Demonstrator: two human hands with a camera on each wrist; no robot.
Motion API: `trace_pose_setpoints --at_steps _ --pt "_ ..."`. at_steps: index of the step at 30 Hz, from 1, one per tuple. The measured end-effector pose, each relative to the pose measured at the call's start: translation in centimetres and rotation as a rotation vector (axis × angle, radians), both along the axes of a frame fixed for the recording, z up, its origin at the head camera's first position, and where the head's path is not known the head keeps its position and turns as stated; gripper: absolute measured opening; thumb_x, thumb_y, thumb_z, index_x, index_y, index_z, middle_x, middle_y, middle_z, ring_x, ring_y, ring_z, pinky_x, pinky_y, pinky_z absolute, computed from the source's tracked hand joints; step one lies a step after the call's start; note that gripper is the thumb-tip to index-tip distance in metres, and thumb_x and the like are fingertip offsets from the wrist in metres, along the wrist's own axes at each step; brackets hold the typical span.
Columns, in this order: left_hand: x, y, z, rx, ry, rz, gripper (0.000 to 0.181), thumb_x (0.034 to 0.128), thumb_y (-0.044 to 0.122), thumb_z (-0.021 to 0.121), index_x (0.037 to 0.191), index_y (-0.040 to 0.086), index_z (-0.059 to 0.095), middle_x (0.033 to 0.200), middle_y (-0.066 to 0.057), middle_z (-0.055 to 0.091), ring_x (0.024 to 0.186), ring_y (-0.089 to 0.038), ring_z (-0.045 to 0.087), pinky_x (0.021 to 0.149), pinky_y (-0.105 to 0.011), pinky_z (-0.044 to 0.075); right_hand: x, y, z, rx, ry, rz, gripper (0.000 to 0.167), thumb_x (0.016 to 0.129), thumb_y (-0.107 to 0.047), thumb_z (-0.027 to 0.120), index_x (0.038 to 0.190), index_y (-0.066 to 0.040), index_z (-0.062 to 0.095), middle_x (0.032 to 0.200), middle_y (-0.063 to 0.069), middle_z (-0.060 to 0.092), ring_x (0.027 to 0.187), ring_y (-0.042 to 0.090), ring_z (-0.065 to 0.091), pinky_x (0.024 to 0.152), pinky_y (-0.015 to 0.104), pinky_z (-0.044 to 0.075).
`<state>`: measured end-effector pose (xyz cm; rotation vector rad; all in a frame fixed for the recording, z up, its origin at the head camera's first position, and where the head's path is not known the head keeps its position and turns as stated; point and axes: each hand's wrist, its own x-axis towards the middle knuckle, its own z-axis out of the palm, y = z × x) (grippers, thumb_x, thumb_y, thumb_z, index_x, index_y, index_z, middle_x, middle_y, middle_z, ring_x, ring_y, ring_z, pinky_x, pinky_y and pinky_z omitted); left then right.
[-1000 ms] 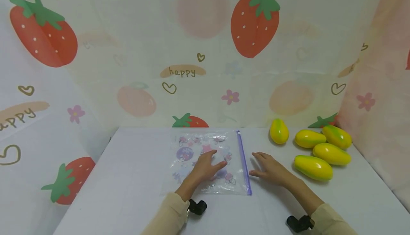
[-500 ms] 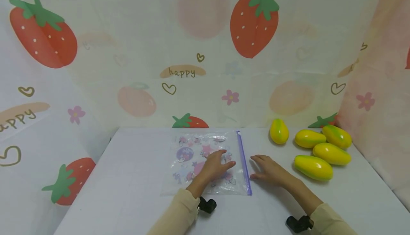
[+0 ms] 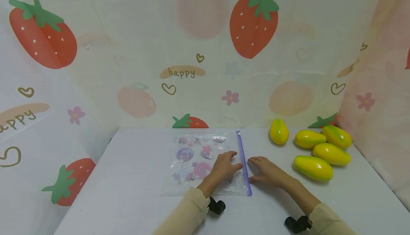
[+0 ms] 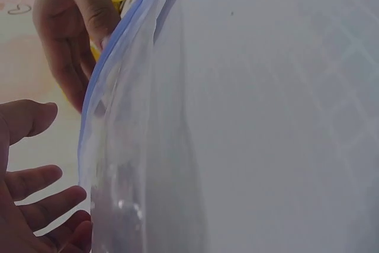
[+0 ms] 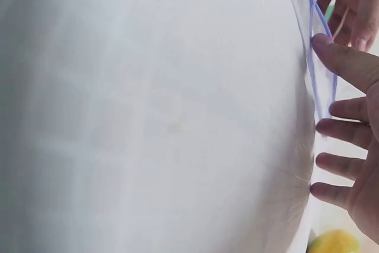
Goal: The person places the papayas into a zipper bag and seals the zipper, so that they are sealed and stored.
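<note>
Bag (image 3: 203, 165): laid flat, so zip edge (image 3: 245, 170) can be reached
Left hand (image 3: 223, 167): fingers spread, nothing held
Right hand (image 3: 268, 171): fingers parted, nothing gripped, zip contact unclear

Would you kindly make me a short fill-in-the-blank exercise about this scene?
1. Exactly ____ yellow-green fruits lie on the white table.
2. The hand seen over the clear zip bag is the person's ____ one.
3. The zip strip runs along the bag's ____ edge, towards the fruits.
4. The word printed on the backdrop behind the table reads "____".

Missing words: five; left; right; happy.
</note>
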<state>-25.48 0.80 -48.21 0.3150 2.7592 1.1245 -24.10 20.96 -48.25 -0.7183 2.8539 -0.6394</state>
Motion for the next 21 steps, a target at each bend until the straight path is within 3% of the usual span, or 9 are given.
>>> trace_pose_setpoints --at_steps 6,13,21 --pt "-0.1 0.7 -0.3 -0.055 0.065 -0.016 0.05 0.0874 0.031 0.07 0.13 0.008 0.058 0.128 -0.014 0.062 0.122 -0.032 0.054 0.104 -0.045 0.043 0.0 0.0 0.0 -0.006 0.016 0.041 0.067 0.084 -0.032 0.074 0.136 0.003 0.051 0.14 0.022 0.053 0.131 0.042 0.046 0.109 0.057 0.036" --pt "0.1 0.9 -0.3 -0.077 0.063 -0.008 0.055 0.0841 0.036 0.074 0.129 0.008 0.059 0.126 -0.014 0.063 0.12 -0.032 0.053 0.102 -0.044 0.044 0.1 -0.6 0.1 0.005 0.011 0.056 0.063 0.085 -0.029 0.073 0.136 0.001 0.051 0.141 0.02 0.053 0.132 0.041 0.045 0.109 0.057 0.036" --pt "0.1 1.3 -0.8 -0.142 0.112 -0.008 0.065 0.0788 0.045 0.077 0.129 0.009 0.058 0.126 -0.015 0.061 0.116 -0.033 0.052 0.097 -0.045 0.046 -0.1 -1.1 0.0 0.013 0.023 0.093 0.058 0.086 -0.026 0.072 0.133 0.001 0.055 0.139 0.02 0.055 0.131 0.042 0.046 0.108 0.059 0.036"
